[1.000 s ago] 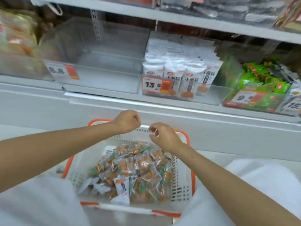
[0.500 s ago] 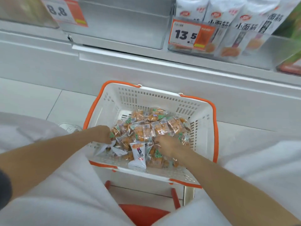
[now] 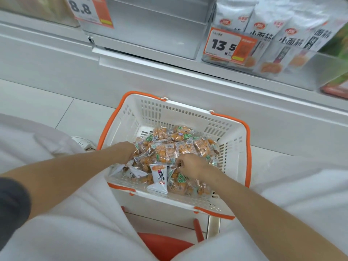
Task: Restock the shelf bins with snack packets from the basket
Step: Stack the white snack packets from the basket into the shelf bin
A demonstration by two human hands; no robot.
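A white basket with an orange rim (image 3: 188,110) stands in front of me, holding several clear snack packets (image 3: 169,147) of orange pieces with green labels and a few white packets (image 3: 158,178). My left hand (image 3: 128,150) is dug into the left side of the pile, its fingers curled down among the packets and mostly hidden. My right hand (image 3: 189,164) lies on the middle of the pile, with curled fingers pinching packets. Above, a clear shelf bin (image 3: 154,32) with an 8.8 price tag holds nothing that I can see.
To the right of that bin, another bin (image 3: 301,59) tagged 13.5 holds upright white packets. A white shelf ledge (image 3: 169,76) juts out above the basket. An orange stool or frame (image 3: 163,245) sits under the basket, between my white-clad knees.
A second ago both hands were raised above the basket near the shelf. They then dropped into the pile. Over the last half second they have stayed there, closing on packets.
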